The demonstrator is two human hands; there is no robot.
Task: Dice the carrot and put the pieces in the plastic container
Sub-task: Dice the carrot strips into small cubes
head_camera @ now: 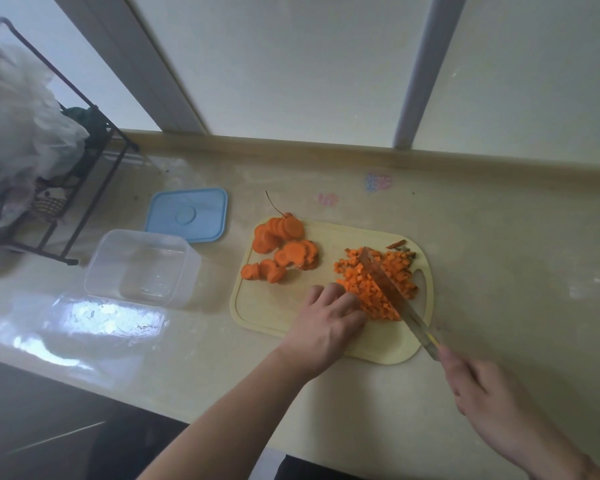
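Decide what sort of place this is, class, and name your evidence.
Probably a home kitchen counter by a window: a cutting board with diced carrot, a knife, and a rack.

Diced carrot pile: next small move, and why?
Probably sweep the diced pile onto the knife blade: left hand cups one side, the blade held by the right hand flanks the other, and the plastic container sits empty.
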